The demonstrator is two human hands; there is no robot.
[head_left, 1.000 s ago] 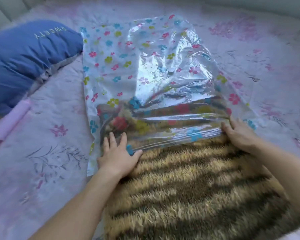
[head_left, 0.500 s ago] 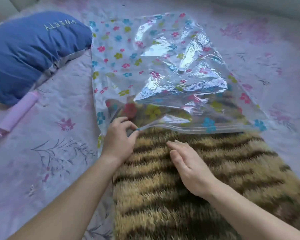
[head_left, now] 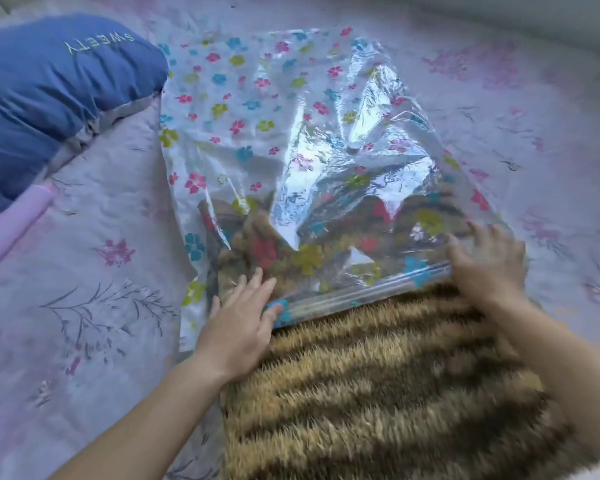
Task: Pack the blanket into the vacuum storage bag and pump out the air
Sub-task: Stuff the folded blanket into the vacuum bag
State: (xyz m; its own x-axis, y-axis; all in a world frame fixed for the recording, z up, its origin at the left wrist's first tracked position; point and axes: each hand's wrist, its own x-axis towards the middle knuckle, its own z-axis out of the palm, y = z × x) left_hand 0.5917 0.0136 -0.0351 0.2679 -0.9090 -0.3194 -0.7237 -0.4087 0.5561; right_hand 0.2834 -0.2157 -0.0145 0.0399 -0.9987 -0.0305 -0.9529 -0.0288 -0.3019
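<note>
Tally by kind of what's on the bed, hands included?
vacuum storage bag: 1
striped blanket: 1
blue pillow: 1
pink cylinder: 1
hands: 2, left hand and right hand
Total: 6

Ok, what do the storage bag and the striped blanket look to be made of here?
The vacuum storage bag looks like thin, glossy, see-through plastic film printed with coloured flowers; it crinkles and throws bright glare. The blanket looks like matte long-pile plush, probably synthetic faux fur; its tan and brown fibres stand up in stripes.
</note>
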